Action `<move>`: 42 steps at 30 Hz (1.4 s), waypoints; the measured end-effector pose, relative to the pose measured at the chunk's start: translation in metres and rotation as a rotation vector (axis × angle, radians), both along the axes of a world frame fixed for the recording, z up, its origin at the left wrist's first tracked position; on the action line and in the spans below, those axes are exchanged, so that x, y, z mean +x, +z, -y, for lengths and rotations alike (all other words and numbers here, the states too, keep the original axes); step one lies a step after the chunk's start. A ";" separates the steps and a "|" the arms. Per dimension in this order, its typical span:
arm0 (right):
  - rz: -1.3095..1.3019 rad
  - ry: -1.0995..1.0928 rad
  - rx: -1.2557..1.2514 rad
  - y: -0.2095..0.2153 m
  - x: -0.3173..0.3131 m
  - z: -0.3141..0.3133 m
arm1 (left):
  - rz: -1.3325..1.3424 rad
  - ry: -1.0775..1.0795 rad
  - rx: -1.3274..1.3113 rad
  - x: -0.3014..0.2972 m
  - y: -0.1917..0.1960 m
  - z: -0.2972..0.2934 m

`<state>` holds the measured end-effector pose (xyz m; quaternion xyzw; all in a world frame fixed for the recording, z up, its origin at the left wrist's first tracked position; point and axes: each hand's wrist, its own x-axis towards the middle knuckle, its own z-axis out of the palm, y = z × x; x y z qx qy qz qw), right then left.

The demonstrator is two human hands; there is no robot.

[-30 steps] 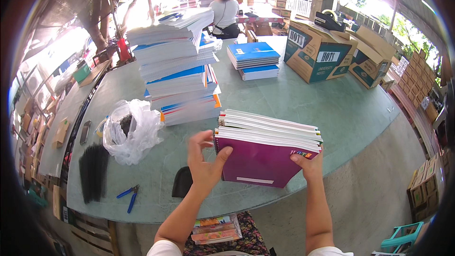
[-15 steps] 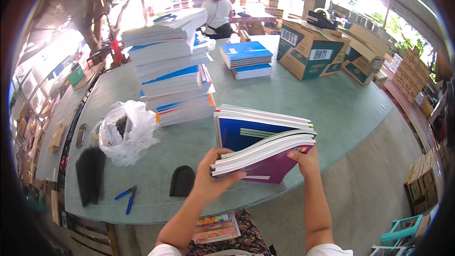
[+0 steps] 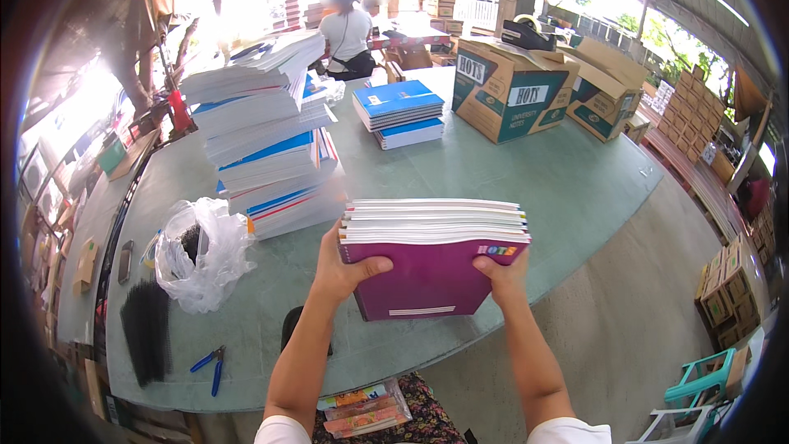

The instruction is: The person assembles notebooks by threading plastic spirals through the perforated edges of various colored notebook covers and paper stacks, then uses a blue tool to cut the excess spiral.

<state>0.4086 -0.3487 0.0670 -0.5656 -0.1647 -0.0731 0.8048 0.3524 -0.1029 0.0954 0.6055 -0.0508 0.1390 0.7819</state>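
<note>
Between my two hands stands a thick stack of notebooks (image 3: 427,275), upright, its purple cover facing me and the white page edges on top. My left hand (image 3: 349,267) grips the left side, thumb across the cover. On the right side my right hand (image 3: 503,271) clasps it the same way, thumb by the coloured lettering. The fingers of both hands are hidden behind the stack. Its lower edge is close to the near edge of the green table (image 3: 271,304). A dark rounded pad (image 3: 292,329) lies partly covered by my left forearm.
A tall, uneven pile of papers and notebooks (image 3: 263,131) leans at the left. Blue notebooks (image 3: 400,107) and cartons (image 3: 514,86) stand farther back. Near the left edge are a plastic bag (image 3: 205,255), black binding coils (image 3: 146,333) and blue cutters (image 3: 209,368). A person (image 3: 347,33) sits beyond.
The notebooks, fanned and tilted before, are now squared together and upright. My left hand has moved up and left along their side. The view has shifted slightly right.
</note>
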 end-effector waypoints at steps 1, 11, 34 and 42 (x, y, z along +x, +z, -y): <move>0.032 -0.015 -0.026 0.002 0.004 0.002 | 0.095 0.012 0.160 0.002 0.004 -0.005; 0.080 -0.020 -0.566 -0.107 0.011 0.026 | -0.153 -0.094 0.567 0.003 -0.070 -0.012; -0.741 0.231 0.444 -0.092 -0.115 0.010 | -0.631 -0.143 -0.268 -0.028 -0.070 0.075; -0.306 0.471 0.763 -0.047 0.009 -0.030 | -0.170 -0.060 0.081 0.036 -0.014 0.048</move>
